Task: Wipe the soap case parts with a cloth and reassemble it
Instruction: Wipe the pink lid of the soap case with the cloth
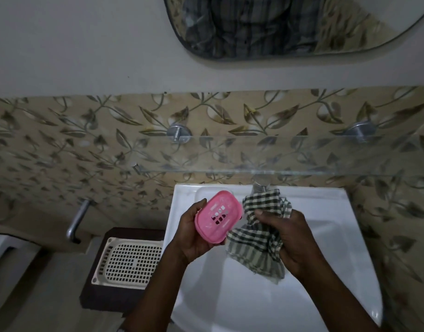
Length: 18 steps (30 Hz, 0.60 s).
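Pink soap case [218, 216] in left hand [194, 238], checked cloth [261, 238] bunched in right hand [287, 243].
Tap [260, 185] mostly hidden behind the cloth; lighting's pretty dim.

Home bathroom, pretty clearly: white washbasin [326, 196] with a tap [260, 186] at its back, glass shelf [302, 161] just above it, mirror [278, 25] higher up, leaf-print wall tiles [86, 140] behind, perforated plastic tray [131, 262] to its left.
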Motion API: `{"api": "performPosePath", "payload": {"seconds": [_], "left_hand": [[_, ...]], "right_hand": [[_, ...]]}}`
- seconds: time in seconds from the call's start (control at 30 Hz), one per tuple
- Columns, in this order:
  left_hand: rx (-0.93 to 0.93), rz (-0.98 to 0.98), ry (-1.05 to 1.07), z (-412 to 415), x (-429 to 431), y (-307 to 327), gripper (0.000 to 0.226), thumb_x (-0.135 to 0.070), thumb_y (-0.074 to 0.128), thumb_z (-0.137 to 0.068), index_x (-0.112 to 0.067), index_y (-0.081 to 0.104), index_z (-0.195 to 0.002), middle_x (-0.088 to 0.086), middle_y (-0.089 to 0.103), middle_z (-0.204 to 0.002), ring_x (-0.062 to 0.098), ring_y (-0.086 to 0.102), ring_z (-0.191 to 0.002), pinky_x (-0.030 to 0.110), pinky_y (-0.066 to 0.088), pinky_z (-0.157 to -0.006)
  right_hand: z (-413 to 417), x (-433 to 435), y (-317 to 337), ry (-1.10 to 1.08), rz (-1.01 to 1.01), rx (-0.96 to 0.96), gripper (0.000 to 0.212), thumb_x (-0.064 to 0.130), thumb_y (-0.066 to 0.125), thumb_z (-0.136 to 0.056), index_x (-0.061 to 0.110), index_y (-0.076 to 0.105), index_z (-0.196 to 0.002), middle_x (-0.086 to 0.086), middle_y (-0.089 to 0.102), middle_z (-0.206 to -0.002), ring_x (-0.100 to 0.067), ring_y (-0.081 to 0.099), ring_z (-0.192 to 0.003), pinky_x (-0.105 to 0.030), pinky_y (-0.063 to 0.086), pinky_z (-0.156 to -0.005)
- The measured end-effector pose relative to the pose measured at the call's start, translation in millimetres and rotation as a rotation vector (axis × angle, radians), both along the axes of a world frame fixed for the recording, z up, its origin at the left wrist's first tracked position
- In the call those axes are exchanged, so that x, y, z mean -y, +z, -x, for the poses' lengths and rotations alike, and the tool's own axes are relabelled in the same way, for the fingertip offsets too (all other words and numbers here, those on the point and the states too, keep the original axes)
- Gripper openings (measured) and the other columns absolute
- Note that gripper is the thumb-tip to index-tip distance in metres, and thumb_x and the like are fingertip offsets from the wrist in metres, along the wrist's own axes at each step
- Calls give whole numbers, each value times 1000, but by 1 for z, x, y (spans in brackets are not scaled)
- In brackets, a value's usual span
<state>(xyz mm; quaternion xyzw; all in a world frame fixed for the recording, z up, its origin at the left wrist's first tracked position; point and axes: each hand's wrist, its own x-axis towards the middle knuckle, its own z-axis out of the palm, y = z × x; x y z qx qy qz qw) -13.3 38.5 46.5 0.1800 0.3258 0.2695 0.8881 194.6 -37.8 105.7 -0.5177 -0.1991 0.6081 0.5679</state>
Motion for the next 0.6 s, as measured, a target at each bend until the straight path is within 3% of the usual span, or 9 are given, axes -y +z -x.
{"api": "performPosePath", "payload": {"seconds": [0.1,0.17,0.27,0.33,0.43,0.53,0.6], "left_hand": [[-25,-13,-64,-2,-4,1,69,-46,80,-70,-3,70,-123,26,64,-119,40,62,-91,43,56,-74],[-87,-18,-57,-7,-6,0,63,-49,71,-75,-2,70,-118,26,65,-109,40,63,-85,41,56,-71],[-170,-31,-4,-14,-11,-1,54,-50,58,-79,-7,76,-106,21,71,-101,37,66,-85,44,55,-77],[-185,-29,30,-17,-13,-2,52,-50,56,-78,-9,79,-100,19,74,-99,35,68,-85,45,54,-80],[-204,-19,41,-20,-10,-3,53,-49,55,-78,-8,80,-98,20,74,-98,35,70,-79,40,57,-70],[-157,31,49,-23,-6,-2,49,-45,58,-79,-5,73,-104,17,74,-95,32,71,-82,40,58,-74],[-160,3,23,-24,-4,-4,52,-47,55,-80,-5,70,-107,19,73,-95,33,69,-79,38,57,-71]], "right_hand": [[12,-12,-9,-182,-125,779,12,17,75,-86,10,76,-96,-1,77,-86,-19,74,-80,-31,59,-73],[24,-22,-14,-170,-300,991,11,7,74,-85,9,74,-96,0,73,-86,-16,70,-79,-26,55,-71],[44,-29,-25,99,-545,1039,30,-10,66,-81,5,73,-106,-8,67,-100,-8,60,-91,-18,51,-80],[43,-33,-30,217,-606,1052,40,-14,65,-76,2,70,-113,-10,63,-108,-9,57,-99,-15,49,-87],[39,-37,-37,173,-514,1097,38,-19,59,-75,-2,71,-107,-15,65,-106,-22,61,-98,-31,52,-88],[46,-29,-37,268,-590,1118,27,-4,56,-83,0,71,-105,-10,67,-104,-17,58,-98,-27,49,-89],[42,-31,-40,196,-494,1082,26,-6,61,-79,-1,70,-103,-13,65,-102,-21,59,-97,-34,52,-84]]}}
